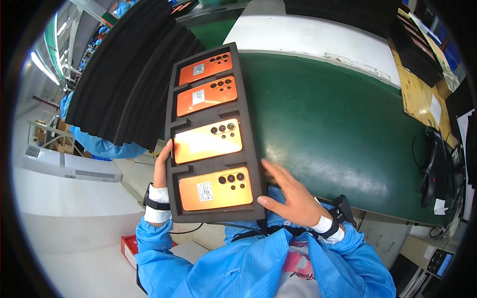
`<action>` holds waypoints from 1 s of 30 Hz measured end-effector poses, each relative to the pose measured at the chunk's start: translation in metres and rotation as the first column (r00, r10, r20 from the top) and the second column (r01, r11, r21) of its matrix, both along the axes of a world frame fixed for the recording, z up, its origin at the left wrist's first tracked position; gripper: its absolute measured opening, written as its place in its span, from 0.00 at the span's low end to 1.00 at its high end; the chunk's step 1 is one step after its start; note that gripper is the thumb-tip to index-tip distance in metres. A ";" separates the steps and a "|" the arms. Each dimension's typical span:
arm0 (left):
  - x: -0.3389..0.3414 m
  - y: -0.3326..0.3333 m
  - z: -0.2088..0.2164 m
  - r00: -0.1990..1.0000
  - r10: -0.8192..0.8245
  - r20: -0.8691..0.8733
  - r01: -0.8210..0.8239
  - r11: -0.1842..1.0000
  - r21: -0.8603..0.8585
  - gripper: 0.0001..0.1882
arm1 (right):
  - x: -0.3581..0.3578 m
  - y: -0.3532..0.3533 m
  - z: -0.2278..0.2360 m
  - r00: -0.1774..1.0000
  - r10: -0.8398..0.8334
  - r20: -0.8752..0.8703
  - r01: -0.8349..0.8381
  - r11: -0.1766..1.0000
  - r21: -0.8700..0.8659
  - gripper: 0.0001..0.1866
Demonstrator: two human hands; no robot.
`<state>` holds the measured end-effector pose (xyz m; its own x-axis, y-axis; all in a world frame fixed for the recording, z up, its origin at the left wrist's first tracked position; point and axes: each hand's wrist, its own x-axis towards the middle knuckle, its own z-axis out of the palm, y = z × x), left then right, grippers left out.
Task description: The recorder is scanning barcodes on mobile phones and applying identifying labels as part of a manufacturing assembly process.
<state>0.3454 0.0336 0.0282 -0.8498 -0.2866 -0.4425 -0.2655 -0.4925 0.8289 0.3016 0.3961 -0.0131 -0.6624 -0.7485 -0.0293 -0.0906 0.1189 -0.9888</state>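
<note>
A dark grey foam tray (208,165) is held tilted in front of me, reaching over the left end of the green table. Several orange phones lie in its slots, camera side up: the nearest phone (218,197), a phone (198,144) shining with glare, another phone (213,102) and the farthest phone (211,72). White labels show on most of them. My left hand (161,164) is closed on the tray's left edge, its other fingers hidden underneath. At the tray's near right side, my right hand (293,201) has its fingers stretched out and its thumb tip against or beside the edge.
A tall stack of black trays (129,69) leans at the left. The green tabletop (318,124) spreads to the right, with a white board (318,39) along its far side. A black device with a cable (432,166) sits at the right edge, near a wooden board (422,99).
</note>
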 end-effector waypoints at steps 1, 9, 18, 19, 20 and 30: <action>-0.002 0.004 0.000 0.999 -0.002 -0.040 0.001 1.000 -0.012 0.29 | 0.003 0.003 -0.004 1.000 0.004 0.000 -0.004 1.000 -0.001 0.52; -0.011 0.035 0.006 0.984 -0.151 -0.098 0.156 0.987 0.049 0.33 | -0.005 0.032 0.001 0.981 -0.186 -0.064 0.185 0.983 -0.011 0.48; -0.001 0.101 0.069 0.697 -0.711 0.090 0.647 0.571 -0.506 0.49 | -0.043 0.122 -0.016 0.527 -0.785 -0.325 0.809 0.581 -0.092 0.22; -0.002 0.098 0.069 0.704 -0.704 0.095 0.647 0.580 -0.495 0.49 | -0.044 0.122 -0.017 0.509 -0.793 -0.334 0.816 0.568 -0.104 0.23; -0.005 0.093 0.069 0.644 -0.753 0.138 0.680 0.480 -0.555 0.43 | -0.043 0.120 -0.016 0.510 -0.783 -0.356 0.824 0.563 -0.059 0.25; 0.047 0.094 0.015 0.144 -0.929 0.341 0.877 -0.040 -0.479 0.22 | 0.005 0.130 -0.044 0.542 -0.802 -0.250 0.820 0.570 -0.053 0.43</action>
<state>0.3921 0.1274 0.0431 -0.5767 0.6380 -0.5103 -0.0897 0.5714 0.8157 0.3071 0.5262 -0.0571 -0.9781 0.1095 0.1769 -0.1347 0.3149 -0.9395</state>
